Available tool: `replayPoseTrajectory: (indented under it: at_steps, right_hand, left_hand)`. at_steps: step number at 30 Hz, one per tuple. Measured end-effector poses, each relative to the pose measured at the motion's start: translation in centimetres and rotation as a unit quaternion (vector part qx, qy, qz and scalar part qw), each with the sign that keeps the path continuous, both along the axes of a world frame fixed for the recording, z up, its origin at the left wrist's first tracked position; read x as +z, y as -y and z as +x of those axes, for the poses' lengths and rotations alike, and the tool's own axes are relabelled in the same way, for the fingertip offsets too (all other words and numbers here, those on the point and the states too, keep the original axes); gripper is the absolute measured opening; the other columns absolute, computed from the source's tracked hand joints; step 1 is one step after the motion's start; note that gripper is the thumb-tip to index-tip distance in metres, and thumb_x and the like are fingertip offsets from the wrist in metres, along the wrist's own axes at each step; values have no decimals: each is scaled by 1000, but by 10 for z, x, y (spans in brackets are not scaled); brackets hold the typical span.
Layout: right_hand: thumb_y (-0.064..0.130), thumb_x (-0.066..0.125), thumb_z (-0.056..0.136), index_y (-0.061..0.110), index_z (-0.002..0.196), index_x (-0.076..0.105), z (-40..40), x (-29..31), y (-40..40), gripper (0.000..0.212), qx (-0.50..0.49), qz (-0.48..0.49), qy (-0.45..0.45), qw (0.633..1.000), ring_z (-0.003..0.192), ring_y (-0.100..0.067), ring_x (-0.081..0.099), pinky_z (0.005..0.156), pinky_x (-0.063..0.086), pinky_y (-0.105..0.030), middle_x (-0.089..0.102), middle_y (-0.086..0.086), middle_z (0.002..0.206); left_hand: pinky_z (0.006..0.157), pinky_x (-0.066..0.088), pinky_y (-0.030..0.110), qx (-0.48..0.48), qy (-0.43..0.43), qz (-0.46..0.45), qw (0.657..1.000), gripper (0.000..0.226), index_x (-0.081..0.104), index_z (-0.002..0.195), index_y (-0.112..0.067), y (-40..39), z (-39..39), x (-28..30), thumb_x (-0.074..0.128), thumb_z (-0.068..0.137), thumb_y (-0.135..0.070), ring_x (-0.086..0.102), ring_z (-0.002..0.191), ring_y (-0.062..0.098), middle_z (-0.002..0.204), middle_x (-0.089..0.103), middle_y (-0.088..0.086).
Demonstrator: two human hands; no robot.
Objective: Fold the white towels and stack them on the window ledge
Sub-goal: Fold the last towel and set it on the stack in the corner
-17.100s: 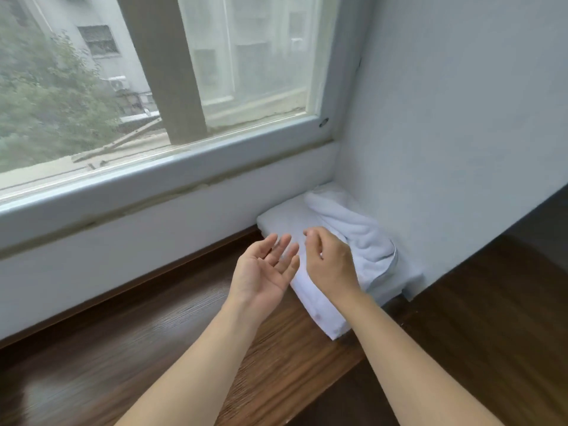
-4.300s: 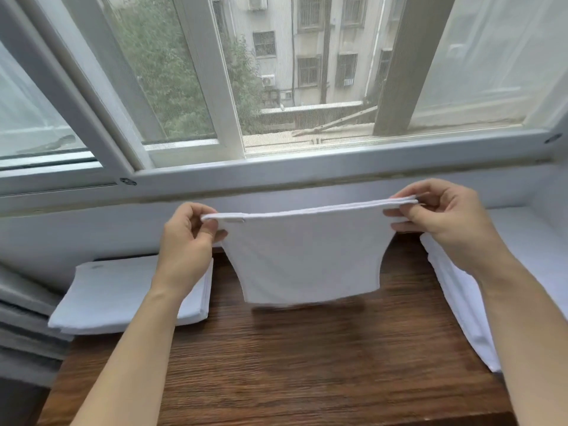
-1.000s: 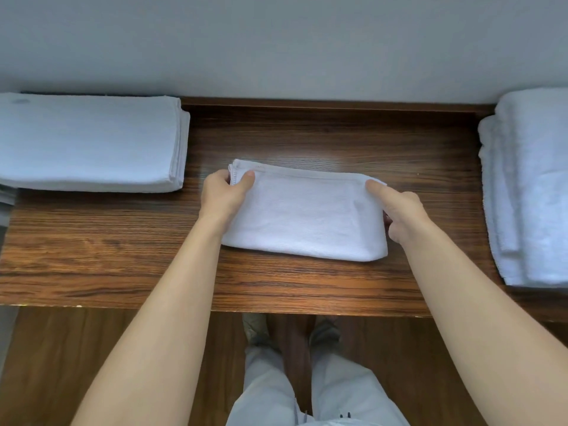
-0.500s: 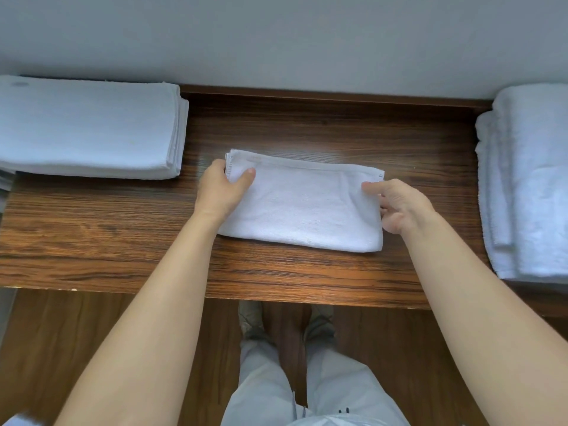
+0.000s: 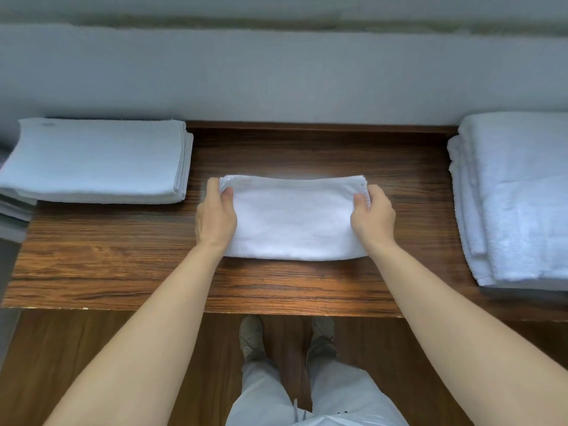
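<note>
Head view shows the folded white towel lying flat midway along the wooden window ledge, its long axis running left to right, parallel to the ledge's front edge, its folded edge towards that front edge and its open hemmed edges towards the wall. The left hand pinches its far left corner and the right hand its far right corner, each closed on the cloth. The finished stack sits at the ledge's left end, nearer the left hand, so I judge the towel goes leftward; the unfolded pile fills the right end.
</note>
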State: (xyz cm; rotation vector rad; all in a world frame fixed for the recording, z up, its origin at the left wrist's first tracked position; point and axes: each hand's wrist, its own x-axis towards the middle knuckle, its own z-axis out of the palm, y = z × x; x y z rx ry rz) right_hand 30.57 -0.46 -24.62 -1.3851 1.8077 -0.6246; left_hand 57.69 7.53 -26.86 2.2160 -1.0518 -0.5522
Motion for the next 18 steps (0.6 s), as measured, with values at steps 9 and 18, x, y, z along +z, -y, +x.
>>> replayPoseTrajectory:
  at_steps: [9,18]
  right_hand:
    - [24,44,106,12,85,47,39,93,16,24,69,-102,57,991,68,-20,51,62,40,-37,56,-2,74]
    - [37,47,108,6,76,42,136,121,4,45,140,-124,125,974,64,-18,38,60,32,-38,43,1,69]
  left_hand:
    - [62,42,43,56,12,-123,991,18,47,99,-15,-18,49,107,44,109,-30,52,66,30,69,56,9]
    - [64,41,38,137,-11,-157,978,33,50,90,-16,-63,130,143,44,108,-42,46,67,18,76,54,6]
